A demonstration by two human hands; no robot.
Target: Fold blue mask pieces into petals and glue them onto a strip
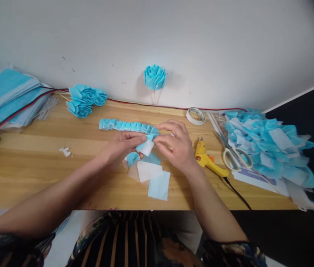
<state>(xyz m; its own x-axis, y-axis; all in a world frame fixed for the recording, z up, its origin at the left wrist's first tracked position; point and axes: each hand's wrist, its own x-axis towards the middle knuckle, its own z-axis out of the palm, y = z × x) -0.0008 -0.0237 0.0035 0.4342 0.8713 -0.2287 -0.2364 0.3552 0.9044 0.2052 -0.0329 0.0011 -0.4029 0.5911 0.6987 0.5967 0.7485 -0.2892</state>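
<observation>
My left hand (127, 144) is closed, its thumb and fingers pinching a small blue-and-white fabric piece (146, 145) over the middle of the table. On the other side of that piece, my right hand (176, 145) also closes on its edge with thumb and fingertips. Just beyond my hands lies a row of folded blue petals (127, 126), its right end touching or nearly touching my right fingers. Several loose fabric squares (158, 185), white and pale blue, lie on the wood below my hands.
Blue flowers (83, 99) lie back left by stacked face masks (9, 94); one flower on a stick (155, 78) leans at the wall. Rightward are a tape roll (195, 116), yellow glue gun (209, 161) with cord, scissors (236, 157) and a heap of blue pieces (273, 144).
</observation>
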